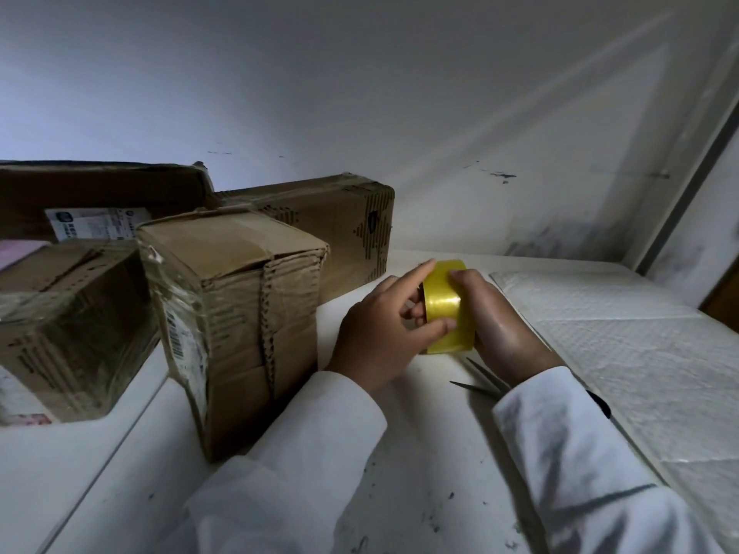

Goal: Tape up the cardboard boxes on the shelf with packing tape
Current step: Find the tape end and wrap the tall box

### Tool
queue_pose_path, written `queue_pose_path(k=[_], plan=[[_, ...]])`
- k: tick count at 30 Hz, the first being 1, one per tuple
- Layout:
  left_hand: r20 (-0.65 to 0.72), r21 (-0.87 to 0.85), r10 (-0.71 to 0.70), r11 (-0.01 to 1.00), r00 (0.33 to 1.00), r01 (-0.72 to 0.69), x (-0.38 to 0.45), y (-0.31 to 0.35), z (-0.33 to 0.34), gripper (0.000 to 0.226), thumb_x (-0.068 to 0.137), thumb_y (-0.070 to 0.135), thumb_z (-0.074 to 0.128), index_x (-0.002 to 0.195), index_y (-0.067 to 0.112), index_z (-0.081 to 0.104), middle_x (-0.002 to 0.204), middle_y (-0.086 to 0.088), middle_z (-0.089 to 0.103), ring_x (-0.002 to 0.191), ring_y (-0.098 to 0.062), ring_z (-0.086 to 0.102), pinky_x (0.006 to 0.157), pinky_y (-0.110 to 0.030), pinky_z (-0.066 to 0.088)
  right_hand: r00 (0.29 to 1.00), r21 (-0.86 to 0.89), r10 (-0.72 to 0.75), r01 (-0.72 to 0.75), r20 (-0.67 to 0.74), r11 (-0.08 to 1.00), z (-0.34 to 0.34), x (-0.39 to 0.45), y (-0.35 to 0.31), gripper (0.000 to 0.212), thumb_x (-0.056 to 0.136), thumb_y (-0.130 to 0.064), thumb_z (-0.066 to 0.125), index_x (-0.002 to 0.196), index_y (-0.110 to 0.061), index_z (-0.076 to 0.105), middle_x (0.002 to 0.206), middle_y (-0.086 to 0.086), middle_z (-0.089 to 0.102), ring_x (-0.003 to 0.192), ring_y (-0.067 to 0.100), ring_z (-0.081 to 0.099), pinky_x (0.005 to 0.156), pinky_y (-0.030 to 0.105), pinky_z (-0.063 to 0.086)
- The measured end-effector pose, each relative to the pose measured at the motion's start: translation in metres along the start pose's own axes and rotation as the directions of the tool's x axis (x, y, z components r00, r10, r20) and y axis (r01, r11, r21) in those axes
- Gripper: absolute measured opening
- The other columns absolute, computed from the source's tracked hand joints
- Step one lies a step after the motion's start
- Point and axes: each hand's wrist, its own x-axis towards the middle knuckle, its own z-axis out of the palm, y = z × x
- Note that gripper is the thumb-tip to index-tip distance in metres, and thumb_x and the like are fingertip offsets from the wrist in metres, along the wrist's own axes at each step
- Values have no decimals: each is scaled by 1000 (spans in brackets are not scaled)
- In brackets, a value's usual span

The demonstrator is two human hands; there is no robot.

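- While both hands meet over the white shelf [400, 453], the fingers [434, 325] of the left hand [380, 337] curl round the near edge of one yellow roll of packing tape [446, 309], thumb pressed on its outer face and index finger stretched along the top rim.
- Opposite it, the right hand [500, 325] cups the far side of the roll, its fingers wrapped over the top edge — clamped on the tape, not spread.
- That roll stands on edge, held between the two hands just above the shelf surface, right of the nearest box.
- Both forearms come in from the lower edge in white sleeves [320, 453], wrists angled inward toward each other.
- One pair of scissors [480, 379] lies flat on the shelf under the right wrist, blades apart, handles mostly hidden by the sleeve.
- Four cardboard boxes show: the nearest box [240, 333] stands upright just left of the left hand, with clear film on its left face and a barcode label; a second box [68, 325] sits at the left edge; a long box [340, 229] lies behind the nearest one; a dark flat box [100, 193] rests at the back left against the wall.
- One white padded sheet [620, 333] lies on the shelf to the right.
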Motion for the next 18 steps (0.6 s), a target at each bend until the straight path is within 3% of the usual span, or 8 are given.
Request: queue_pose_path(k=[3,5,9,11,15,18], plan=[[-30,-26,-4,1000,1000,4,1,1,-1,67,81,39,71,140,37,42,100,13,49,93,-9,54,80,-25,47,1000,17,-8,7,26,1000,-4,3,4,37,94,-28,36,99,-6,65,82,17,70,79,29,65,88,49,49],[-19,-92,-38,995,999,36,2,1,-2,63,80,34,73,137,35,47,91,16,50,86,-9,54,79,-26,49,998,25,-14,13,63,1000,-7,3,6,32,95,-23,35,89,-11,65,75,10,70,71,22,65,81,41,50],[8,-475,-189,864,982,170,10,-3,-6,27,89,10,63,111,25,66,67,8,53,61,-5,55,66,-22,49,989,-20,-36,39,144,999,-5,-5,4,32,95,-17,34,93,-9,64,82,13,70,72,21,66,75,35,51],[23,-520,-195,836,981,178,13,-5,-6,24,89,7,62,99,29,64,61,7,55,56,-6,55,65,-22,47,989,-62,-39,48,144,997,-2,-8,1,33,96,-17,33,96,-7,65,84,16,71,76,23,67,78,38,52],[57,-526,-184,830,981,186,9,1,1,32,82,9,71,96,32,53,62,11,57,52,1,54,57,-16,46,996,-116,-18,29,92,993,3,-8,-4,42,95,-33,39,115,-3,61,112,25,64,106,38,61,98,53,44],[65,-543,-206,814,976,207,10,1,2,29,84,10,69,95,29,51,51,15,55,47,2,51,54,-17,44,995,-130,0,14,105,991,5,-8,-5,59,88,-55,37,114,-9,63,109,21,67,105,35,63,99,53,44]])
